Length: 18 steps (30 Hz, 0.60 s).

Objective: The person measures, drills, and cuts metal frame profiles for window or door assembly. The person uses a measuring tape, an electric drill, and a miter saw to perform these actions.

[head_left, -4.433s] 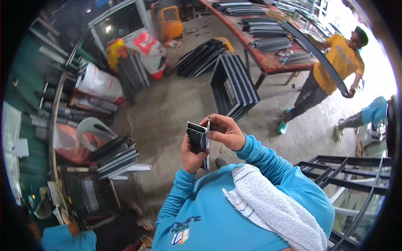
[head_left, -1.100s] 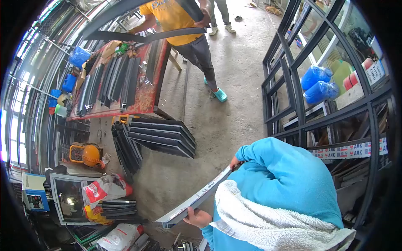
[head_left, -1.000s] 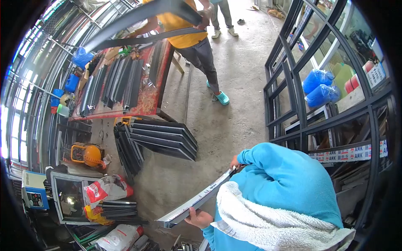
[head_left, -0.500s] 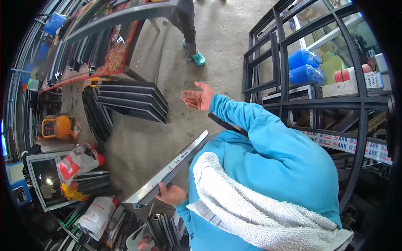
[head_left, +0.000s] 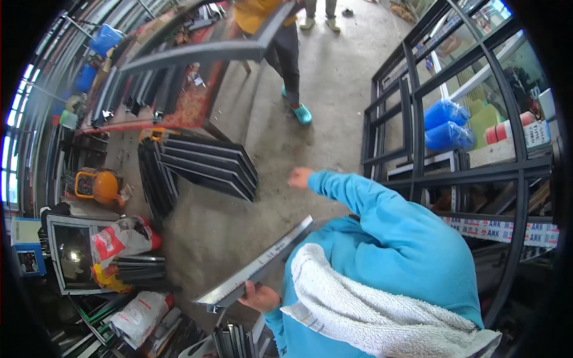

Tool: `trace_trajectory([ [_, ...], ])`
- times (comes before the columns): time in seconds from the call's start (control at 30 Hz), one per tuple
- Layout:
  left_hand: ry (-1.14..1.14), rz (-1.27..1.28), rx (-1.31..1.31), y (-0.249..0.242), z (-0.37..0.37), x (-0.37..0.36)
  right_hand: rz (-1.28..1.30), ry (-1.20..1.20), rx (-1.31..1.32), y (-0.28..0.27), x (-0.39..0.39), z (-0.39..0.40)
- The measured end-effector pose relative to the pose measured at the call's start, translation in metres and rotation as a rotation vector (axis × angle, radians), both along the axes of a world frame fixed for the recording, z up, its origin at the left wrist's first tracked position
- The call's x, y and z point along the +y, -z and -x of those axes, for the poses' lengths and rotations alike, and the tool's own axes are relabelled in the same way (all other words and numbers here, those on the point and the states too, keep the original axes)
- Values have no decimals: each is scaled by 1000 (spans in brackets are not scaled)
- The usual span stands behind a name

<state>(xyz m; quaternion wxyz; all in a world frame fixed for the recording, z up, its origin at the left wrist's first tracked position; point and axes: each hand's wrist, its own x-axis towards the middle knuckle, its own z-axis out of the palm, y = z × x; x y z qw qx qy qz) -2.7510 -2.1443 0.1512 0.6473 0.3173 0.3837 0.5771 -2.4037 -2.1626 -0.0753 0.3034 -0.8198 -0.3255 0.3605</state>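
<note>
My left hand point(head_left: 259, 296) grips a long metal profile point(head_left: 256, 268) near its lower end, fingers under its edge. Pale printed film seems to cover the profile's top face, and it slants up to the right in front of my body. Out ahead over the concrete floor, my right hand point(head_left: 299, 178) is curled closed, apart from the profile, with nothing visible in it. A white towel point(head_left: 370, 304) hangs over my blue top. Left of my right hand, dark frame pieces point(head_left: 209, 164) with mitred ends are stacked on the floor.
A person in teal clogs point(head_left: 302, 114) stands ahead by a dark frame point(head_left: 197, 55) above the red worktable point(head_left: 203, 89). Large black window frames point(head_left: 418, 119) line the right. An orange machine point(head_left: 106, 188), sacks point(head_left: 140, 316) and a grey-framed panel point(head_left: 74, 256) sit left.
My right hand has gone from open with spread fingers to curled. The view has shifted, so most things appear lower and further right. A second person's feet now show at the top.
</note>
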Motion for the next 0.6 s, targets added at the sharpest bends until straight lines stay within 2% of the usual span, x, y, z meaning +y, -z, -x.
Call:
trace_trajectory([
  [0.03, -9, -4, 16, 1, -2, 0, 114, 16, 36, -1, -17, 8],
  [0.07, -19, -5, 38, 3, -2, 0, 211, -87, 70, 5, -29, 13],
  [0.1, -29, -5, 61, 3, -3, 0, 307, -161, 48, 48, -39, 24],
  [0.13, -27, 2, 54, 4, -3, 1, 363, -115, 151, 44, -53, 43],
  [0.17, -24, 13, 51, 3, -2, 0, 533, -164, 342, 50, -62, 55],
  [0.23, -23, 30, 24, -5, -8, -1, 436, -507, 41, 83, -86, 87],
  [0.27, -26, 21, 23, -3, -8, 0, 496, -437, 82, 107, -91, 93],
  [0.3, -29, 12, 22, 1, -4, 1, 439, -375, 189, 115, -95, 84],
  [0.37, -43, 20, 19, 3, -4, 0, 427, -143, 376, 102, -95, 73],
  [0.43, -37, 26, 14, 4, -2, 1, 501, 200, 533, 77, -92, 60],
  [0.6, -22, 35, 14, 2, -3, 0, 501, 178, 391, 61, -95, 36],
])
